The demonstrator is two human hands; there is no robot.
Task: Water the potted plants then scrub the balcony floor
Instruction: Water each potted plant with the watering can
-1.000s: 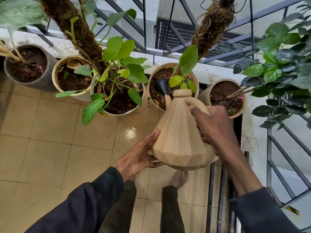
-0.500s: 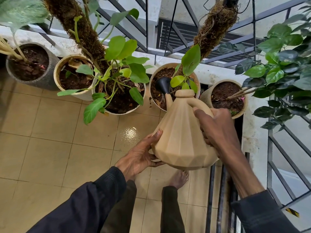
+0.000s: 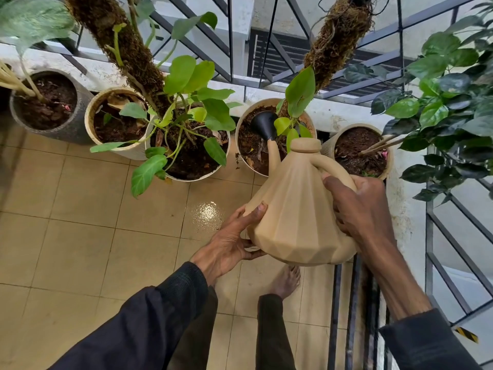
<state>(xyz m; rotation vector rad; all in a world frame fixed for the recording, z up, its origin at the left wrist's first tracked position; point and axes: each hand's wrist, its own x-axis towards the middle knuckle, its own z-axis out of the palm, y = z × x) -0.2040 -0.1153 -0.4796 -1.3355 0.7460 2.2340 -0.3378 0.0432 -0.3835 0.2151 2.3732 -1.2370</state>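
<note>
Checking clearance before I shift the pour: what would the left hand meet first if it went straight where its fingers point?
The watering can. The left hand rests against its lower side, fingers aimed into the body, so it would only press into the can.

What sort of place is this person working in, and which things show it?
Most likely a home balcony: a metal railing runs along the edge, potted plants stand in a row on the tiled floor, and the right hand tips a watering can over one pot.
</note>
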